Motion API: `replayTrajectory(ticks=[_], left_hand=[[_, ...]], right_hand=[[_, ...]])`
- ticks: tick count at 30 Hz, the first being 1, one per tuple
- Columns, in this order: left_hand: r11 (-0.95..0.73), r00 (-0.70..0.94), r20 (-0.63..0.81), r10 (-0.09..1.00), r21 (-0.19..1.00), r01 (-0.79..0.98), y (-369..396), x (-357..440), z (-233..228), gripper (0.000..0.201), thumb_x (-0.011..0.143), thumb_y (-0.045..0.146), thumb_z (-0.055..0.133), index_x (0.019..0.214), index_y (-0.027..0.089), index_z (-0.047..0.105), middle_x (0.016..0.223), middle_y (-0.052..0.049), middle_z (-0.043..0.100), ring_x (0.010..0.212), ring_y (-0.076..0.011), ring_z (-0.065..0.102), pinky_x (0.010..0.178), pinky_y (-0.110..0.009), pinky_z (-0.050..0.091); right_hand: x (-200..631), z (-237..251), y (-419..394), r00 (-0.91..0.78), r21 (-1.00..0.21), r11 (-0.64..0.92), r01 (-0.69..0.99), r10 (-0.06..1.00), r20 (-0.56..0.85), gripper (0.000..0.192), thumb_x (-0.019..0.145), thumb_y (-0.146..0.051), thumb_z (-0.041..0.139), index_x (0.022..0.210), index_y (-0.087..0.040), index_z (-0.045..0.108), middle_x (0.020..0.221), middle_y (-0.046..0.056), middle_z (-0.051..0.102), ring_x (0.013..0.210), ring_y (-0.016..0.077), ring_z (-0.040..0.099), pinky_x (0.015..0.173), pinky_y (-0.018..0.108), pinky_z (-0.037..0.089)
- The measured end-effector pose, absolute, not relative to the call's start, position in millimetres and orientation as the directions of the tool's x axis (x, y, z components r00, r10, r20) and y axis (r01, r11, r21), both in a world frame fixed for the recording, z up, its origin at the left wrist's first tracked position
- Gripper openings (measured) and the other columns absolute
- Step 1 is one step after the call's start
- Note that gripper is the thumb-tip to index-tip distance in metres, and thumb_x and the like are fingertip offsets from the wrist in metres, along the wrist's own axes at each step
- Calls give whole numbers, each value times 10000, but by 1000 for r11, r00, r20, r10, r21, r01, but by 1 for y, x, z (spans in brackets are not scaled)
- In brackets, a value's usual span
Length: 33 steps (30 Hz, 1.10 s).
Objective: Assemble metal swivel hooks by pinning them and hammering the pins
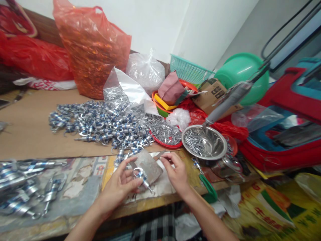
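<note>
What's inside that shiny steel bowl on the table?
The steel bowl holds a loose heap of small silver metal pieces, gathered toward its left side; the right side shows bare metal. Whether anything lies beneath the heap cannot be seen.

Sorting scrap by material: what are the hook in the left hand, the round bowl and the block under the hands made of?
Hook: shiny metal, blue band, by its glint. Bowl: polished steel, seemingly; mirror-like. Block: dull grey, perhaps metal.

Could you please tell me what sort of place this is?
Probably a small home workshop for assembling hardware: a heap of metal swivel hooks, a steel bowl of small metal parts, and bulging red plastic bags.
</note>
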<state>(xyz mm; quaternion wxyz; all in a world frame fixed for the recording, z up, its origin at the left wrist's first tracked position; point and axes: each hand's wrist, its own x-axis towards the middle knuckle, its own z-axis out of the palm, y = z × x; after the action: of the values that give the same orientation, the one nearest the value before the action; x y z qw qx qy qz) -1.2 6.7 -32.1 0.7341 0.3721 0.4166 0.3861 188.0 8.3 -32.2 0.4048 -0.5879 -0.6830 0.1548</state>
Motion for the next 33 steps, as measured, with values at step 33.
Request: replayTrajectory(ticks=[33], left_hand=[[325,241,-286,927,935,-139,5,-22,-30,671,592,328,713,1180,234,403,829,-33,666,788,-208,637,691,-308,505]], right_hand=[[228,-38,-43,-77,-571,216,792,963,258,377,826,-207,455,1199,-221,505,1022,66,618,930,173,587,798,280,482]])
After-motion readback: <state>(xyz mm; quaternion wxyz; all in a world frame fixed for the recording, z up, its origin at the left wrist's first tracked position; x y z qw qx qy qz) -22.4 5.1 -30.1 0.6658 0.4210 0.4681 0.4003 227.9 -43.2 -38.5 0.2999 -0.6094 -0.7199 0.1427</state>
